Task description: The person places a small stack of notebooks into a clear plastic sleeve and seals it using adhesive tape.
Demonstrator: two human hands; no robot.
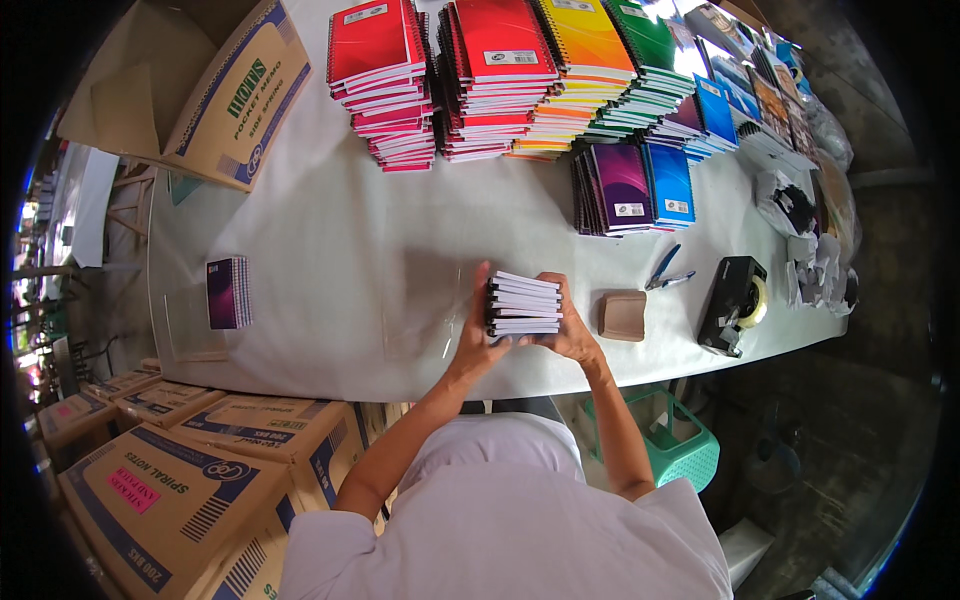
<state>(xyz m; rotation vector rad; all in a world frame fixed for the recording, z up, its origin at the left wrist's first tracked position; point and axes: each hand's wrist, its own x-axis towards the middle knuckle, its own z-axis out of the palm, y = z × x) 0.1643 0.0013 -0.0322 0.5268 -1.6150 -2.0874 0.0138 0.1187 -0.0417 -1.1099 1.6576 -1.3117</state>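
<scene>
Looks like a squaring-up step: both hands are steadying a small stack of notebooks [525, 304] over the near part of the table [330, 310]. Left hand [479, 338] is clamping its left side, right hand [573, 334] its right, so the stack is sitting between them, white page edges facing up. Can't tell if its underside is touching the table. Next move is probably calling for even side pressure. Purple pile [229, 293] is lying well apart, left; brown cardboard [623, 316] is lying near the right hand.
</scene>
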